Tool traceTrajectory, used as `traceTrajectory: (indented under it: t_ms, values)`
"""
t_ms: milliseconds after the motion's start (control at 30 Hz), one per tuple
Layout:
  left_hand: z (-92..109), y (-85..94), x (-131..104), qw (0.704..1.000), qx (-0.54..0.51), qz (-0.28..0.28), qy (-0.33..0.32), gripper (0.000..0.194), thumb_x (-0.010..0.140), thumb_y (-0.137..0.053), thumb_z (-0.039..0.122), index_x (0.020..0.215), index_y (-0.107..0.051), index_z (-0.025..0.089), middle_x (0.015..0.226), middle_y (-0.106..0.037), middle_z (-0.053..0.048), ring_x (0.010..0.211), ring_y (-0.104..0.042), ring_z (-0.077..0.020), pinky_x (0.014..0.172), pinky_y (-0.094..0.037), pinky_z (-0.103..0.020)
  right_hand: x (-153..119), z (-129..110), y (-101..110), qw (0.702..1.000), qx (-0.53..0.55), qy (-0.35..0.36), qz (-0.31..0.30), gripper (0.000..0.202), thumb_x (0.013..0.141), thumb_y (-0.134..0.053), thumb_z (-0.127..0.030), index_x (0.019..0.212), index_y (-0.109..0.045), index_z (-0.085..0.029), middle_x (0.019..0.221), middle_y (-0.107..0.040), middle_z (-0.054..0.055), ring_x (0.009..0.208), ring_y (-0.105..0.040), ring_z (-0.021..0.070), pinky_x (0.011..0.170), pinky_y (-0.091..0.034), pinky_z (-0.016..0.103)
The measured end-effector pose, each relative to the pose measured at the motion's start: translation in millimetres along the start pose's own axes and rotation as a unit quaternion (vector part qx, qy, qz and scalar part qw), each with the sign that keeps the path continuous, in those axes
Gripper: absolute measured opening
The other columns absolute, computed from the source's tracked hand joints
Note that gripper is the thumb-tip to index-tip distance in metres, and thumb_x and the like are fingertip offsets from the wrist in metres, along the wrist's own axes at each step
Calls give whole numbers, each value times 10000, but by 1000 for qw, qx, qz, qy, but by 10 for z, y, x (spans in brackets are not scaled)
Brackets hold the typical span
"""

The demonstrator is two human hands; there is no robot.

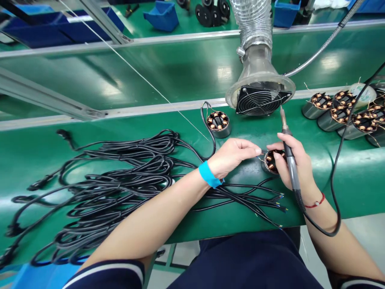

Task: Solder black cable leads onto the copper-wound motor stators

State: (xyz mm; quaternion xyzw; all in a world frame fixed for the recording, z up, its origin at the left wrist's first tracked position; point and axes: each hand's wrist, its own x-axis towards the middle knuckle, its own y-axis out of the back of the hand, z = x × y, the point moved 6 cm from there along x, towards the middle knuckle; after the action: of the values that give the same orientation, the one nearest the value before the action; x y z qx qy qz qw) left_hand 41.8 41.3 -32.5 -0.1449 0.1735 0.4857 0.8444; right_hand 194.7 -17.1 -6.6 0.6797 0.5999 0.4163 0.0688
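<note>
My right hand (293, 160) is closed around a soldering iron (291, 162), its metal tip pointing up and away toward the fume fan. Fingers of that same hand also rest on a motor stator (270, 162) with copper windings, set in a metal ring on the bench. At the stator's left edge my left hand (236, 154) pinches a thin dark wire (264, 152) between thumb and forefinger. Loose copper leads show just below it. Behind my left hand stands another stator (219, 123) with a black cable (211, 138) looped up to it.
Bundled black power cables (120, 176) cover the bench's left side, their stripped ends (281, 202) lying near my body. A fume extractor (261, 96) hangs ahead. Several stators (339, 114) stand at the right. The iron's cord (335, 176) loops over my right forearm.
</note>
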Motion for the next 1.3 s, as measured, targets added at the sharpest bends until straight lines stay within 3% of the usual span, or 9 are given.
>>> traceTrajectory:
  t_ms: [100,167,267,533,733,833,1000,1167,1300]
  values:
    - [19,20,-22,999,20,-35,3,185,720,-707,313,681,-636,147,514,-423,72,495,-326,-57,499,-249,-213,-16,13,21,1000,-4,0,3,471,889,-512,-214,1351,-455,-285,1023,-720,25,910,-686,221,868,-536,450]
    - [38,32,-32,998,27,-47,-10,146,699,-716,258,686,-636,137,564,-496,60,521,-374,-53,531,-293,-206,-25,16,41,1000,-7,-1,7,484,893,-506,-210,1363,-438,-306,1023,-723,20,932,-682,220,893,-528,451]
    - [35,38,-29,999,30,-36,-23,134,671,-743,217,685,-650,122,665,-602,28,617,-483,-70,627,-374,-217,-28,-28,59,1000,-7,16,4,508,894,-507,-199,1379,-416,-323,1025,-724,18,937,-676,220,897,-522,450]
    - [-38,-101,-17,999,10,-52,-6,191,709,-747,273,649,-653,118,598,-563,33,575,-435,-67,588,-345,-213,-28,-221,-63,993,-49,97,-49,572,865,-577,-246,1398,-372,-250,1154,-680,90,976,-635,255,822,-507,444]
    - [3,-50,-75,996,-52,-65,38,232,786,-669,293,645,-567,139,491,-349,87,428,-220,-26,434,-127,-180,-16,-227,-40,989,-93,111,-11,559,882,-582,-248,1395,-361,-272,996,-706,38,803,-632,222,733,-494,397]
    - [-39,-39,-77,993,-58,-92,48,171,748,-659,272,670,-613,127,510,-446,55,418,-275,-22,413,-132,-170,-23,-244,-12,991,-78,108,13,542,880,-586,-194,1377,-390,-282,922,-708,10,777,-640,201,749,-506,377]
    - [-172,-201,-34,986,-31,-160,30,250,664,-752,341,672,-628,124,623,-616,-3,499,-462,-54,456,-315,-172,-55,-175,-29,997,-50,38,53,487,886,-580,-190,1342,-446,-294,878,-707,-12,799,-688,186,758,-546,347]
    - [-46,-136,-5,992,89,-66,-58,180,814,-588,283,711,-606,136,630,-569,22,560,-476,-78,554,-371,-209,-71,-83,-44,998,-30,11,53,480,887,-577,-218,1346,-450,-273,973,-722,22,868,-701,190,817,-568,365]
    - [277,171,-67,950,280,14,-133,188,826,-500,215,664,-572,152,664,-572,17,656,-489,-113,665,-386,-246,-101,96,121,993,-25,-12,110,485,873,-593,-248,1342,-471,-238,1056,-722,62,1005,-691,219,934,-541,429]
